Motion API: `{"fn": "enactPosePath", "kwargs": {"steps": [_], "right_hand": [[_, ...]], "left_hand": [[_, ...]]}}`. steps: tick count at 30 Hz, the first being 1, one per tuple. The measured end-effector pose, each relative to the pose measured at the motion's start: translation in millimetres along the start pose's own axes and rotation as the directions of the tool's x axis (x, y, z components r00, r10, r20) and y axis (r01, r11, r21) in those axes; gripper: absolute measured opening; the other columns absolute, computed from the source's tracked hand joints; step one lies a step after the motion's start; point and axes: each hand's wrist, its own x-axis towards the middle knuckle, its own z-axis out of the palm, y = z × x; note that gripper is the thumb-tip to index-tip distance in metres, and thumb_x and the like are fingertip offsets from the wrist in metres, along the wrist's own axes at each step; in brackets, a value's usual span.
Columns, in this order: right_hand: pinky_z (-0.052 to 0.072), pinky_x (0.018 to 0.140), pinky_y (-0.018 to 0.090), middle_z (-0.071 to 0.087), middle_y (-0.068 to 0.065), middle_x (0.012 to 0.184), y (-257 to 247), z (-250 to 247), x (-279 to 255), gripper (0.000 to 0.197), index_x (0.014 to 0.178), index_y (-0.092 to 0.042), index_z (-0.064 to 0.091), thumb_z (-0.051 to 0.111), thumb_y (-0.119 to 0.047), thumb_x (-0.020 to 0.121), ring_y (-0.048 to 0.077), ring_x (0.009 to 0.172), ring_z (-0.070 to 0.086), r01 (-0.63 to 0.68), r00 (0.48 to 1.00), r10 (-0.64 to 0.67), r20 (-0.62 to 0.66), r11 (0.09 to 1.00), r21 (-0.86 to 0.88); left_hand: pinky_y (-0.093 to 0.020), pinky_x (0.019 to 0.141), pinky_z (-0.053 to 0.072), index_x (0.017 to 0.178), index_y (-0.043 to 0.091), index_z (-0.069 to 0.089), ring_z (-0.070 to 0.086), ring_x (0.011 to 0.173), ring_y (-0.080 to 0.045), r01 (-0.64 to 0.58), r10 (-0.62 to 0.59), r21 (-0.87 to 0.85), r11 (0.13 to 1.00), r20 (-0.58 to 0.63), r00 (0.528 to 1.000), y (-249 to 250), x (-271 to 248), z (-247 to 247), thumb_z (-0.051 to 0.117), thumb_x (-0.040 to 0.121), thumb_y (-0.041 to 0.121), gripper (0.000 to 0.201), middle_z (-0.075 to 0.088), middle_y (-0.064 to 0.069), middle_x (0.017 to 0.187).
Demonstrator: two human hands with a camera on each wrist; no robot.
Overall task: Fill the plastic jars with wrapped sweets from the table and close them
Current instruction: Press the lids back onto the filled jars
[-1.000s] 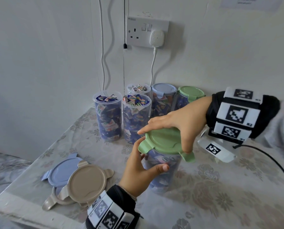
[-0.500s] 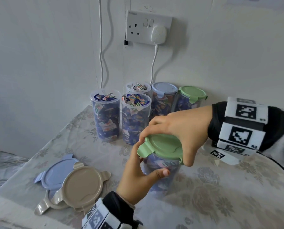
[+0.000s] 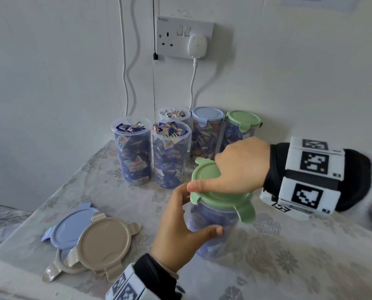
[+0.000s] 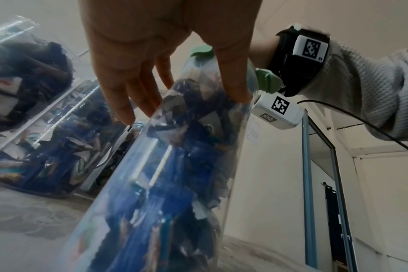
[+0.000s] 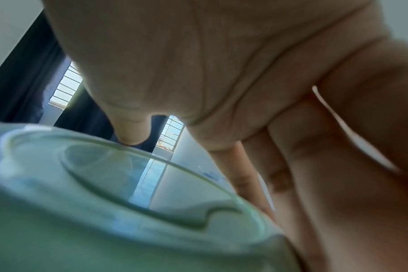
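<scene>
A clear plastic jar (image 3: 215, 237) packed with blue-wrapped sweets stands near the middle of the table, leaning a little. My left hand (image 3: 180, 226) grips its body, thumb in front and fingers behind; the left wrist view shows the fingers (image 4: 128, 92) wrapped round the jar (image 4: 175, 165). A green lid (image 3: 221, 200) sits on top, with one tab pointing away and one toward the front right. My right hand (image 3: 234, 169) holds this lid from above, thumb along the near rim. In the right wrist view the thumb (image 5: 131, 132) touches the green lid (image 5: 105, 193) and the fingers reach past its far edge.
Three open full jars (image 3: 133, 152) (image 3: 171, 154) (image 3: 174, 114) and two closed ones, blue-lidded (image 3: 206, 114) and green-lidded (image 3: 242, 120), stand by the wall. A loose blue lid (image 3: 70, 226) and beige lids (image 3: 106, 243) lie front left near the table edge. Cables hang from a wall socket (image 3: 185, 37).
My right hand has shifted on the green lid and turned it; the tab that pointed left now points away. My left hand keeps its grip on the jar.
</scene>
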Motion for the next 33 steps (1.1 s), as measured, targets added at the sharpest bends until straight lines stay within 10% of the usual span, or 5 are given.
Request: {"fn": "enactPosePath", "kwargs": {"steps": [2,4,9,26,33], "right_hand": [[0.044,0.078,0.033,0.063,0.008,0.101,7.6,-1.1,0.6,0.089,0.108,-0.017,0.060,0.012,-0.085,0.075,0.028,0.091,0.058,-0.023,1.000,0.023,0.015,0.999,0.037],[0.038,0.099,0.036,0.042,0.006,0.143,17.9,-5.8,2.8,0.065,0.145,-0.039,0.026,0.028,-0.070,0.088,0.027,0.125,0.046,0.095,0.993,-0.106,0.053,0.979,0.182],[0.022,0.114,0.035,0.003,-0.017,0.156,30.9,-13.3,3.7,0.100,0.141,-0.059,0.010,0.075,-0.033,0.069,0.003,0.143,0.011,0.346,0.860,-0.450,0.242,0.861,0.373],[0.048,0.078,0.033,0.033,-0.018,0.130,21.6,-6.5,-2.7,0.091,0.132,-0.053,0.028,0.081,-0.036,0.060,-0.001,0.087,0.047,0.424,0.889,-0.453,0.074,0.872,0.244],[0.048,0.079,0.035,0.052,-0.005,0.086,8.8,5.4,-16.3,0.086,0.121,-0.028,0.043,0.054,-0.086,0.059,0.020,0.086,0.053,0.189,0.982,-0.182,-0.056,0.971,0.150]], "left_hand": [[-0.005,0.086,0.038,0.115,0.036,0.043,0.049,0.109,0.010,0.002,-0.002,-0.022,1.000,0.007,1.000,1.3,1.9,1.8,0.081,0.055,0.038,0.071,0.053,0.031,0.114],[-0.004,0.084,0.040,0.115,0.037,0.043,0.049,0.107,0.012,0.006,-0.005,-0.030,1.000,0.013,1.000,2.0,2.7,0.4,0.082,0.056,0.030,0.071,0.052,0.034,0.114],[-0.005,0.084,0.041,0.117,0.035,0.043,0.049,0.108,0.011,0.020,-0.019,-0.023,1.000,0.033,0.999,1.0,3.8,-2.5,0.083,0.055,0.037,0.074,0.052,0.035,0.114],[-0.007,0.088,0.042,0.121,0.042,0.038,0.047,0.114,0.011,0.061,-0.059,-0.021,0.998,0.071,0.996,0.6,0.2,-2.3,0.076,0.057,0.050,0.075,0.050,0.036,0.117],[-0.014,0.087,0.045,0.122,0.046,0.036,0.045,0.118,0.010,0.090,-0.086,-0.033,0.995,0.101,0.991,2.4,-5.9,-6.3,0.080,0.050,0.051,0.085,0.049,0.033,0.120]]}}
